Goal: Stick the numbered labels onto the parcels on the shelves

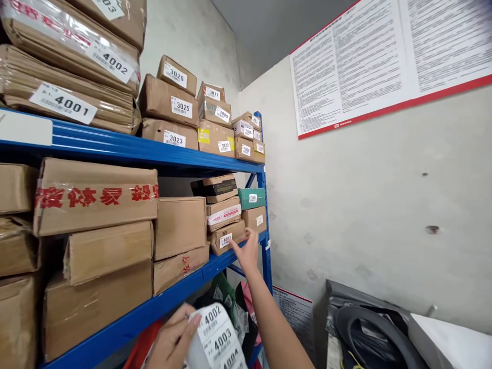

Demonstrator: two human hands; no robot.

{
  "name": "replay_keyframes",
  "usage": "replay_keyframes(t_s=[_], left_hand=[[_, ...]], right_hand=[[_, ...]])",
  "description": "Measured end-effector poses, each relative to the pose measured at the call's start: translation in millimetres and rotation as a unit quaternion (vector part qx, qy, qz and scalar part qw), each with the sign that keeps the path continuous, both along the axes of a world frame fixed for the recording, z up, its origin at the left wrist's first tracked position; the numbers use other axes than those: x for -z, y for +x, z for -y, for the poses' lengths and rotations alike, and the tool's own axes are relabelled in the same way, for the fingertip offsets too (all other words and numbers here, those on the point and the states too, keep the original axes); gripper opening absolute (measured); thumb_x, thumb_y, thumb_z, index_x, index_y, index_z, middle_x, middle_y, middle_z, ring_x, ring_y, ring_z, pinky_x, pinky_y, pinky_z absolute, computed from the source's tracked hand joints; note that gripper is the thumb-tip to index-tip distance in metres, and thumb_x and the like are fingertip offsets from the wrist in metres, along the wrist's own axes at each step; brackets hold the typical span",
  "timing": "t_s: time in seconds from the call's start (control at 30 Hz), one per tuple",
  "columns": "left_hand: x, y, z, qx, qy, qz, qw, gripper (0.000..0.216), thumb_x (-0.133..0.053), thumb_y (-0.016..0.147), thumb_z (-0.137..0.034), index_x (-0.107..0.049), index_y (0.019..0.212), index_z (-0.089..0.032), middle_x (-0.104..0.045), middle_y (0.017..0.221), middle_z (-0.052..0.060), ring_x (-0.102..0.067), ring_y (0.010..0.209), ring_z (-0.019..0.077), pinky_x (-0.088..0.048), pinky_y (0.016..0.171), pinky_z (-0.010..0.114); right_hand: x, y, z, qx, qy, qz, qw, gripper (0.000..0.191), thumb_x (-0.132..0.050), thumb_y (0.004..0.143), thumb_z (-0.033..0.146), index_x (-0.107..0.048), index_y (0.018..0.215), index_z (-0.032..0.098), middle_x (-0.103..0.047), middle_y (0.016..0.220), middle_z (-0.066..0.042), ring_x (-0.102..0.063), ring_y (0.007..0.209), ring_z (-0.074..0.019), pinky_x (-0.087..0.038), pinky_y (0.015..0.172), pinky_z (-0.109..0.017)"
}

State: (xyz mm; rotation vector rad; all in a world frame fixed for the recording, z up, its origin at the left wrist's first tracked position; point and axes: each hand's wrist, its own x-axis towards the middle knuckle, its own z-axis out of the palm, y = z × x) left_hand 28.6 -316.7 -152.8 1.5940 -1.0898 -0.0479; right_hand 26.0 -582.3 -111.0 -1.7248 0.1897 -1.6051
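Left hand (172, 335) pinches label strip (221, 338); loose end could curl, stick to itself. Right hand (248, 252) spread, thumb by label (225, 240) on small box (237, 232), lower shelf (203, 277): uneven pressure may leave corner lifting; hard push could shift stacked parcel (223, 215).

White label strip (219, 335) curves; shelved carton (236, 232) bears 4001.

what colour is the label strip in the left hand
The label strip is white with black print; head view.
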Motion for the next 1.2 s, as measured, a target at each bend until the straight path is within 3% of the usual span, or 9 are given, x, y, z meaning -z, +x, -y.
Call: replay_keyframes(t_s=[0.13,0.2,0.33,0.4,0.57,0.77,0.97,1.1,1.2], left_hand=[[-22.8,14,36,0.062,-0.006,0.006,0.998,0.045,-0.043,0.087,-0.054,-0.062,0.068,-0.018,-0.058,0.08,0.004,-0.054,0.074,0.0179,-0.043,0.069,0.026],[-27.6,19,51,0.067,-0.024,0.01,0.997,0.044,-0.043,0.087,-0.054,-0.063,0.071,-0.018,-0.058,0.08,0.003,-0.054,0.075,0.018,-0.043,0.072,0.026],[-31.7,25,72,0.055,-0.061,0.028,0.996,0.043,-0.044,0.087,-0.051,-0.064,0.07,-0.018,-0.058,0.075,0.003,-0.055,0.074,0.018,-0.043,0.071,0.026],[-35.2,25,80,0.049,-0.072,0.024,0.996,0.042,-0.047,0.085,-0.051,-0.064,0.066,-0.018,-0.06,0.073,0.003,-0.055,0.072,0.0185,-0.043,0.07,0.027],[-50.0,21,103,0.067,-0.098,-0.084,0.989,0.033,-0.067,0.068,-0.047,-0.068,0.082,-0.017,-0.07,0.085,0.005,-0.062,0.086,0.0228,-0.046,0.078,0.029],[-63.8,18,126,-0.031,-0.149,-0.099,0.983,0.035,-0.064,0.069,-0.051,-0.055,0.065,-0.017,-0.056,0.058,-0.002,-0.05,0.057,0.0144,-0.038,0.053,0.023],[-63.8,9,116,0.02,-0.085,-0.074,0.993,0.032,-0.065,0.071,-0.047,-0.063,0.068,-0.015,-0.061,0.063,0.0,-0.051,0.063,0.0156,-0.039,0.058,0.023],[-63.8,7,103,0.032,-0.09,-0.068,0.993,0.037,-0.061,0.075,-0.052,-0.065,0.071,-0.015,-0.062,0.067,0.001,-0.052,0.067,0.0165,-0.04,0.061,0.024],[-65.7,9,100,0.053,-0.101,-0.063,0.991,0.037,-0.059,0.078,-0.052,-0.066,0.074,-0.015,-0.064,0.072,0.003,-0.054,0.071,0.0175,-0.041,0.064,0.024]], right_hand=[[-0.1,-18,-11,-0.045,-0.072,-0.032,0.996,0.043,-0.077,0.063,0.037,-0.064,0.101,0.023,-0.066,0.106,-0.008,-0.058,0.104,-0.0266,-0.044,0.093,-0.041],[-0.8,-29,-18,-0.099,-0.051,-0.019,0.994,0.041,-0.071,0.071,0.042,-0.063,0.107,0.024,-0.064,0.113,-0.01,-0.057,0.108,-0.0255,-0.045,0.091,-0.039],[3.0,-52,-34,-0.364,0.041,-0.113,0.923,0.041,-0.074,0.068,0.047,-0.065,0.1,0.022,-0.07,0.091,-0.005,-0.064,0.077,-0.0184,-0.049,0.066,-0.03],[5.0,-60,-40,-0.401,0.08,-0.134,0.903,0.037,-0.082,0.06,0.04,-0.067,0.087,0.02,-0.069,0.077,-0.001,-0.063,0.067,-0.0149,-0.047,0.062,-0.026],[-1.5,-67,-38,-0.349,0.112,-0.073,0.928,0.031,-0.085,0.057,0.036,-0.066,0.076,0.02,-0.066,0.067,0.002,-0.059,0.061,-0.0123,-0.046,0.058,-0.024],[-36.1,-46,-19,-0.217,-0.008,-0.004,0.976,0.02,-0.072,0.07,0.039,-0.067,0.072,0.02,-0.066,0.071,-0.002,-0.061,0.065,-0.0164,-0.048,0.059,-0.028],[-82.8,-2,16,-0.137,-0.051,0.016,0.989,0.02,-0.067,0.072,0.035,-0.065,0.085,0.021,-0.063,0.082,-0.004,-0.059,0.071,-0.0176,-0.049,0.071,-0.033],[-88.0,5,28,-0.039,-0.065,0.032,0.997,0.039,-0.071,0.068,0.033,-0.061,0.104,0.021,-0.06,0.091,-0.005,-0.057,0.068,-0.0175,-0.049,0.073,-0.036],[-84.6,-3,26,-0.032,-0.106,0.023,0.994,0.022,-0.071,0.069,0.035,-0.067,0.086,0.022,-0.064,0.094,-0.008,-0.059,0.087,-0.023,-0.048,0.085,-0.039]])
